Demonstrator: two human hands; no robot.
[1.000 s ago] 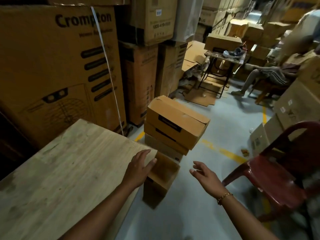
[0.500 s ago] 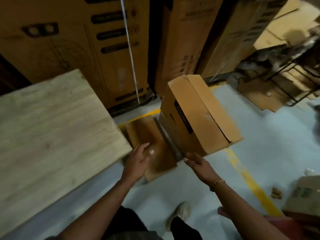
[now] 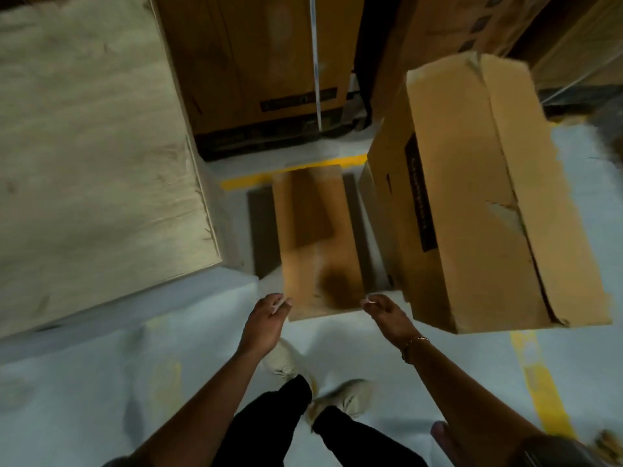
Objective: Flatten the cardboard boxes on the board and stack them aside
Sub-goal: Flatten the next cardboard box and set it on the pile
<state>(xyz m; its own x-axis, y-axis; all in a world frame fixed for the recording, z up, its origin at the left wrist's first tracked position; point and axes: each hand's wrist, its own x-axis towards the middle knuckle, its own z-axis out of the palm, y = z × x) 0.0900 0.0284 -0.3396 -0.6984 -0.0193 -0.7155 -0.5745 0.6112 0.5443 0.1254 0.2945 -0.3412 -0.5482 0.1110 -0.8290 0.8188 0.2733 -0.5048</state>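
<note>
Fingers [image 3: 275, 301] of the left hand [image 3: 266, 320] are bent and held close together, their tips at the near left corner of the small box [image 3: 313, 237]. Motion blur hides whether they grip the cardboard or only touch it. The right hand [image 3: 387, 315] mirrors this at the near right corner of the small box, its fingers [image 3: 373, 303] curled inward. I cannot tell whether they have hold of the edge.

Well to the left of the small box lies the wooden board [image 3: 94, 146], pale and grainy, with its right edge just beside the box. The small box itself is not on the board. It rests on the grey floor [image 3: 101, 382], its long side running away from the person, with a dark stain near its near end. Darker panels run along both of its long sides, too blurred to make out.

Behind the small box a yellow floor line [image 3: 293, 170] crosses its far end. Beyond the line stand large cartons [image 3: 256, 62], and a white strap [image 3: 315, 62] runs down the front of one.

Just right of the small box rises a stack of boxes [image 3: 472, 197]. The top box is closed, with a seam along its length and a torn patch on it. A dark printed strip is on the side facing the small box.

On the near side of the small box are two light shoes [image 3: 340, 397] below black trousers. A bracelet [image 3: 413, 342] sits on the right wrist.
</note>
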